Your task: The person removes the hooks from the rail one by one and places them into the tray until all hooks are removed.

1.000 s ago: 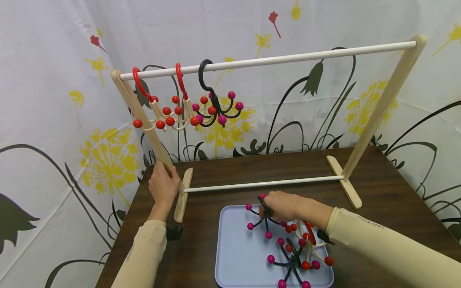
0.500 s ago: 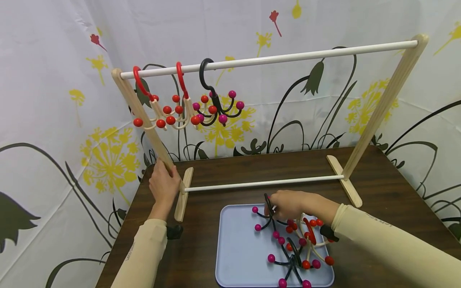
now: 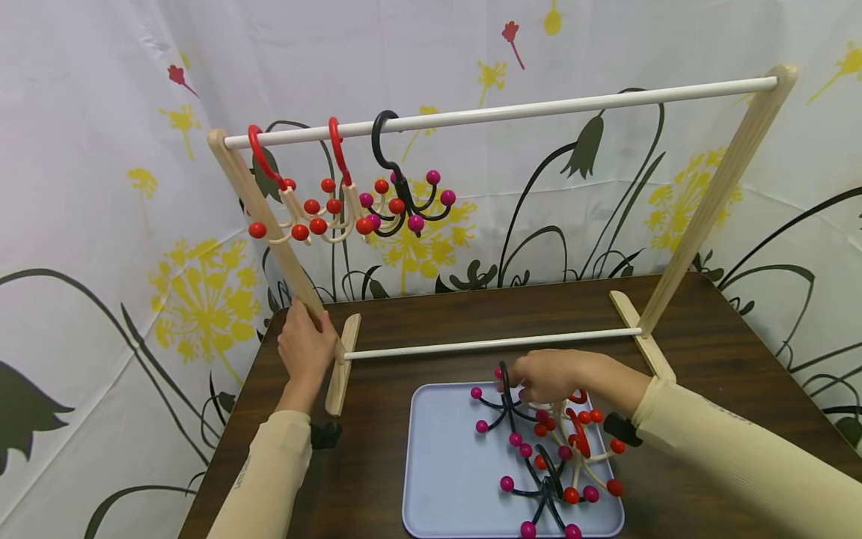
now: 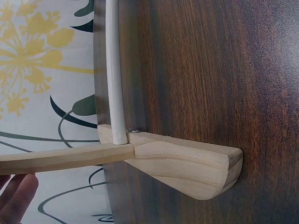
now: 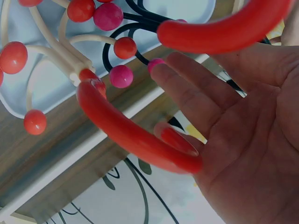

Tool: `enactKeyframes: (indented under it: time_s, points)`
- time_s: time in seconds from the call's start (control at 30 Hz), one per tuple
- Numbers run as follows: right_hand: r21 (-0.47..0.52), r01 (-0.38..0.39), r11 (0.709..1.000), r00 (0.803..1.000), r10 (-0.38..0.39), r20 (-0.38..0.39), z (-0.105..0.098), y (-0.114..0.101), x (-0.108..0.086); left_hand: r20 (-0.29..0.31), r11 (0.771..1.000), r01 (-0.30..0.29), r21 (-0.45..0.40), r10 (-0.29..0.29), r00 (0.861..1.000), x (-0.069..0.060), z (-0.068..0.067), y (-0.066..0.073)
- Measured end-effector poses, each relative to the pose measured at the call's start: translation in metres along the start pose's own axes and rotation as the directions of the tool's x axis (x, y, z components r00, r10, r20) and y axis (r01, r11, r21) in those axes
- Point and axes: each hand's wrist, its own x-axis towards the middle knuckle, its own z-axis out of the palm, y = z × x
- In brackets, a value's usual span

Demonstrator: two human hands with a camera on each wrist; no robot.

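My left hand grips the lower part of the left wooden post of the rack; its fingertips lie under the post in the left wrist view. Over the tray's back edge, my right hand is beside the hook of a black hanger with pink balls. In the right wrist view this hand has loosely extended fingers, with red hooks close to the palm. Another black hanger and red-hooked hangers lie overlapping at the tray's right.
On the rack's white top bar hang two red-hooked hangers and a black one, at the left. The lower bar runs behind the tray. The right foot stands on the brown table, before a patterned curtain.
The black hanger has shifted slightly right and come to rest on the tray. My right hand has let go of it and moved a little right. The left hand has not moved.
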Motion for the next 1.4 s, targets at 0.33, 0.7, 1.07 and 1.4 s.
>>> enactKeyframes:
  time_s: [0.33,0.7,1.07,1.4]
  points:
    - [0.007,0.034,0.999,0.999,-0.034,-0.007,-0.011,0.0,-0.01,0.0,1.0,0.014,0.0,-0.014,1.0,-0.001,0.0,-0.004]
    - [0.012,0.105,0.994,0.993,-0.104,-0.061,-0.036,-0.001,-0.032,-0.005,1.0,-0.003,-0.002,0.003,1.0,-0.003,0.002,-0.005]
    - [-0.09,0.256,0.963,0.889,-0.271,-0.369,-0.09,-0.031,-0.055,-0.01,1.0,0.004,0.0,-0.004,1.0,0.0,0.001,-0.002]
    - [-0.303,0.166,0.938,0.539,-0.344,-0.769,-0.138,-0.066,-0.041,-0.001,1.0,0.006,0.001,-0.006,1.0,0.002,0.001,0.001]
